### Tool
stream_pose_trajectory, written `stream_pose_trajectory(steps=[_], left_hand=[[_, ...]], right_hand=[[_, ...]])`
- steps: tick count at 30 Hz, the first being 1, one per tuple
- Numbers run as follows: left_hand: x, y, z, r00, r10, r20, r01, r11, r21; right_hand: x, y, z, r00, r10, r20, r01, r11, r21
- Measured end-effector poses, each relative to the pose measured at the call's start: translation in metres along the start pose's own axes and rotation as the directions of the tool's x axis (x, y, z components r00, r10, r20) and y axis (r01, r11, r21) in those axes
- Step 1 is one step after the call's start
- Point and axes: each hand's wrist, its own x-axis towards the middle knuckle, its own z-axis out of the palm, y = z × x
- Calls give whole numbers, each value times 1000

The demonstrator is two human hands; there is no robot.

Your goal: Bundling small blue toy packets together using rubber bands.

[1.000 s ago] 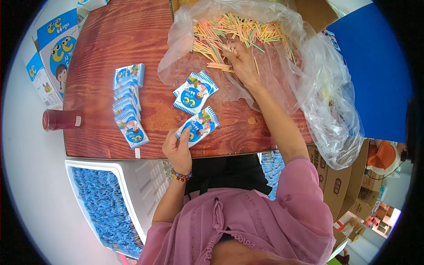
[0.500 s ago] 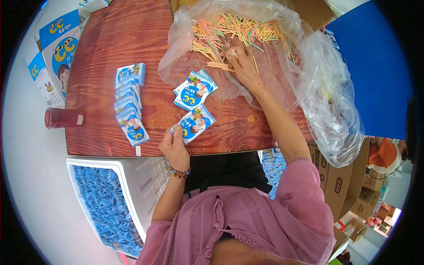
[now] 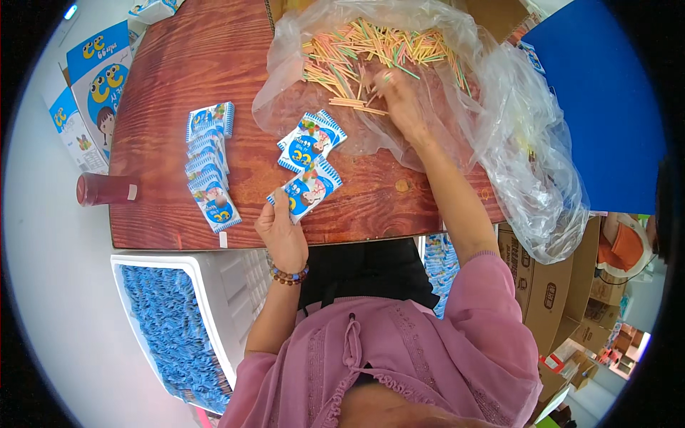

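L hand (image 3: 284,239) is at the worktop's (image 3: 378,217) near edge, thumb & fingers pinching the lower-L corner of a blue-&-white pkt (image 3: 311,191). That pkt sticks out up & R from the fingertips, tilted, its far edge overlapping in view a small pile of like pkts (image 3: 307,148) just beyond; can't tell if they touch.

R hand (image 3: 401,100) is out fwd & R, over the clear plastic bag (image 3: 528,135), fingers bent down at the near side of the heap of thin coloured sticks (image 3: 389,43). Fingers blurred, so can't tell whether it's gripping any sticks or just touching. Most of the heap lies beyond the R hand & to its L; a few loose orange sticks (image 3: 348,104) lie just L of the fingers, nearer the person. Heap is well apart from L hand, w/ the pkt pile btwn.

Further L, a row of overlapping pkts (image 3: 208,167) runs front to back, apart from L hand. Red-brown jar (image 3: 103,190) is by the worktop's L edge.
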Motion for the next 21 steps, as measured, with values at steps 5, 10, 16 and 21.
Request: stream_pose_trajectory(steps=[5, 10, 16, 21], left_hand=[[13, -2, 24, 995, -96, 3, 96, 989, -114], [36, -17, 40, 980, -174, 92, 188, 968, -168], [47, -28, 53, 974, -191, 124, 216, 947, -239], [46, -29, 56, 971, -193, 141, 224, 938, -263]], right_hand=[[7, -55, -10, 917, 393, -67, -93, 375, 922], [-5, -79, 4, 935, 344, -81, 16, 185, 983], [-8, -92, 10, 950, 296, -104, 51, 183, 982], [-15, -118, 19, 896, 320, -307, 199, 329, 923]])
